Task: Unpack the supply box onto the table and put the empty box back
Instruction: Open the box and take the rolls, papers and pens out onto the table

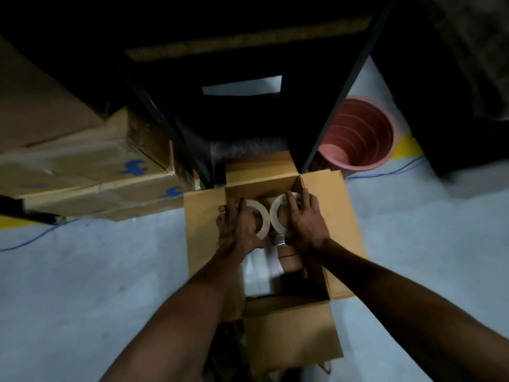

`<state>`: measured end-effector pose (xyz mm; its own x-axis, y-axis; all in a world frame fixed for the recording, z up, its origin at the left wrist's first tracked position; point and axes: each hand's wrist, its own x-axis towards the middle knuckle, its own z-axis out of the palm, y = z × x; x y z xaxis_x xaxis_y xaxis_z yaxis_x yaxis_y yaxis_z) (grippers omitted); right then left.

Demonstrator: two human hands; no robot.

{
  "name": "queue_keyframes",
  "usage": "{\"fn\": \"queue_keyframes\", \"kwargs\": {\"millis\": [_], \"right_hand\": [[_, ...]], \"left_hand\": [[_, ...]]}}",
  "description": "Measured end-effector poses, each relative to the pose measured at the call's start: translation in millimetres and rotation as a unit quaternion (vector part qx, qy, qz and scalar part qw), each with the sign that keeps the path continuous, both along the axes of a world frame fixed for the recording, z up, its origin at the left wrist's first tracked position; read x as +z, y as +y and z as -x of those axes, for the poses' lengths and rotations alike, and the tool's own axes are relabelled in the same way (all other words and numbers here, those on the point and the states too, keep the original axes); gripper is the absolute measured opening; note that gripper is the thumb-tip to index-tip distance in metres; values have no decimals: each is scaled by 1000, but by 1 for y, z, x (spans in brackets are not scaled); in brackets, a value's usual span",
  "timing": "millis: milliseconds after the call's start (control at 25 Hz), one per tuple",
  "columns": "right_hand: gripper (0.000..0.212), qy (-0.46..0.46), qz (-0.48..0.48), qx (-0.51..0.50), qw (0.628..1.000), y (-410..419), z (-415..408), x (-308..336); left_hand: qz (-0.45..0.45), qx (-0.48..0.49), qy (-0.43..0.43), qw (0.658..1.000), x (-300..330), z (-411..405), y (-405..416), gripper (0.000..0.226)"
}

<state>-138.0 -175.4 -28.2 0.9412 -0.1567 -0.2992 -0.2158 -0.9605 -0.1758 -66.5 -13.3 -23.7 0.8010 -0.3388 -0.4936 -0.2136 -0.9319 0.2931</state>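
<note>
Over open supply box [334,216] | 2 tape rolls gripped upright, side by side: left roll [261,220] in left hand [238,230], right roll [278,216] in right hand [304,223] | lift path judged straight up.

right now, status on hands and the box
Left hand and right hand each grip a tape roll. Supply box open on floor, items still inside. Nothing blocking.

Open box [333,205] mouth filled by both forearms, stacked cartons [91,172] close left, bare floor [427,230] right
</note>
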Motion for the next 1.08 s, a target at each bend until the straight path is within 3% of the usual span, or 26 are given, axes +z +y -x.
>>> {"fn": "queue_keyframes", "kwargs": {"millis": [200,440,600,840,1080], "right_hand": [[122,-5,-89,-51,995,7,27,144],[116,-37,-133,-80,987,28,65,313],[117,-55,-151,-74,984,43,83,392],[120,-103,-176,-56,977,57,73,466],[119,-121,-182,-31,975,57,-5,511]], "left_hand": [[93,24,-15,995,142,19,36,125],[107,24,-36,993,313,44,70,126],[136,6,-53,989,400,56,91,124],[167,-47,-129,976,487,40,119,128],[171,-48,-195,965,519,-28,143,122]]}}
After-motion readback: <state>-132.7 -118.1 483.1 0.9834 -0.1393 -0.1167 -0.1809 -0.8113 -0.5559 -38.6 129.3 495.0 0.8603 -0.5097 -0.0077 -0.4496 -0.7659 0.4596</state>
